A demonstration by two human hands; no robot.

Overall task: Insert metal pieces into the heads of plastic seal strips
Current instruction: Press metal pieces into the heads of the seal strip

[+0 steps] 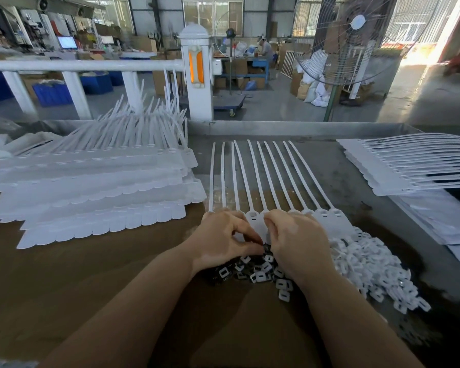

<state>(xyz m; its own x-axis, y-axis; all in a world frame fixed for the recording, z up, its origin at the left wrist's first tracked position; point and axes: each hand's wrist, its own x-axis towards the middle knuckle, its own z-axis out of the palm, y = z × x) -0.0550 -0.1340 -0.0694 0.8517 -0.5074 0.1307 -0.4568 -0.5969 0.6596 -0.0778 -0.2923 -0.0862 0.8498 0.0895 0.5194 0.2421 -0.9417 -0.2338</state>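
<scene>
Head view: I see the left hand (225, 239) and right hand (298, 239) side by side at 6 o'clock of a fanned row of strips (252, 179), over their heads. Left fingers are curled with thumb and forefinger pinched together; what they pinch I cannot tell. Right fingers are curled down onto a strip head. Clips (367, 264) lie heaped at 4 o'clock of the hands. Strip stacks (91, 187) sit at 10 o'clock.

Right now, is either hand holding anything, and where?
Left hand pinches something small and dark at its fingertips, too small to identify. Right hand is curled over the strip heads; any hold is hidden.
</scene>
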